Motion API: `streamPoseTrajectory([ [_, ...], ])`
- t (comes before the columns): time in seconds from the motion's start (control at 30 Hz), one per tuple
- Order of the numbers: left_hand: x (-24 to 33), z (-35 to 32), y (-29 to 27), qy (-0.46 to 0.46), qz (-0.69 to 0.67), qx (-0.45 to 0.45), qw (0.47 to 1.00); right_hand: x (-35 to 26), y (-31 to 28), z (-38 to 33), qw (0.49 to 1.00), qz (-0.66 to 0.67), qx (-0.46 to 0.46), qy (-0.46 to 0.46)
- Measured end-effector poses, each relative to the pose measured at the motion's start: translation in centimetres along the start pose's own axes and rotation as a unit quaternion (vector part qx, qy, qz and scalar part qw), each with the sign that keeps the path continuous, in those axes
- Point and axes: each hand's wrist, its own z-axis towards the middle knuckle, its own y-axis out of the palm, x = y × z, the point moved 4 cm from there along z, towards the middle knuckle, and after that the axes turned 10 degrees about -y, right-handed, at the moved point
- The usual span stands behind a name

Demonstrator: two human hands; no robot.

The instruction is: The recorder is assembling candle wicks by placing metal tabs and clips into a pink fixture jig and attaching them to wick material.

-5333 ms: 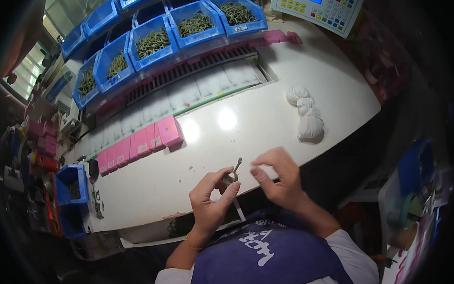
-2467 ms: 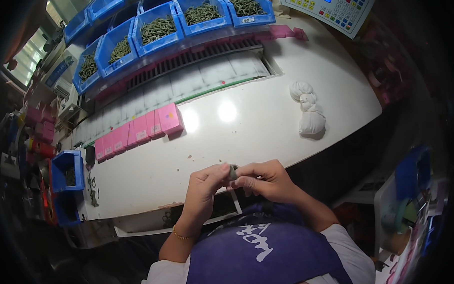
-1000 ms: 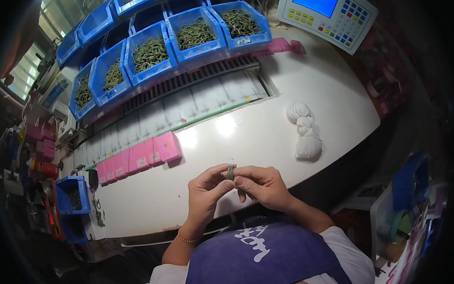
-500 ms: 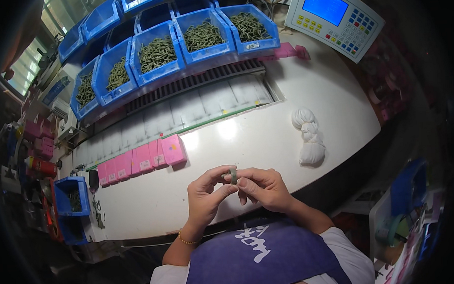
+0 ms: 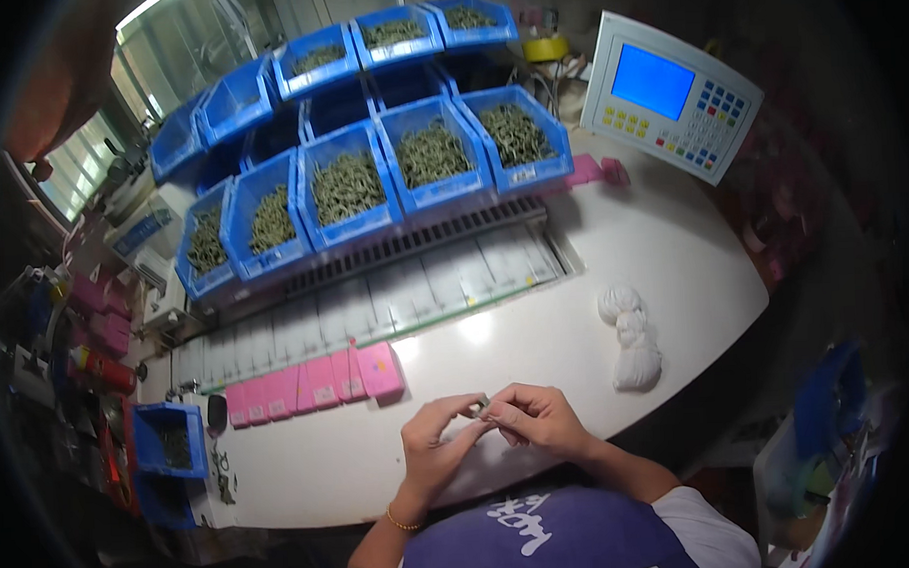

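Observation:
Above the near part of the white table, my two hands meet fingertip to fingertip. Between them is a small grey-green ring, mostly covered by the fingers. My left hand pinches it from the left with thumb and forefinger. From the right, the thumb and fingers of my right hand close on the same ring. Just beyond my left hand stands a row of pink blocks. To the right of my hands lies a knotted white cloth bundle.
Blue bins of small grey-green pieces stand in two tiers at the back, above a long glass-like panel. A control panel with a blue screen leans at back right. More blue bins sit at the table's left edge.
The whole view has tilted up, so the table and bins sit lower and more of the upper tier shows. The ring has turned between my fingers and is more hidden now.

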Motion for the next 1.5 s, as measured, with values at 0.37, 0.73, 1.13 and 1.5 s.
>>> streamPoseTrajectory([
  [0.37, -2.4, 0.4, -3.0, -0.113, -0.035, -0.014, 0.993, -10.1, -1.6, 10.6, 0.914, -0.345, 0.045, -0.209],
  [0.73, -5.3, -4.2, -9.9, -0.159, 0.051, 0.124, 0.978, -13.3, 1.6, 35.8, 0.681, -0.629, -0.074, -0.367],
  [1.13, -6.6, -7.7, -12.0, -0.098, 0.158, 0.194, 0.963, -8.8, 3.9, 51.9, 0.604, -0.783, -0.139, -0.042],
  [1.5, -6.4, -8.1, -11.6, -0.078, 0.144, 0.201, 0.966, -11.8, 6.1, 33.3, 0.611, -0.690, -0.148, -0.359],
])
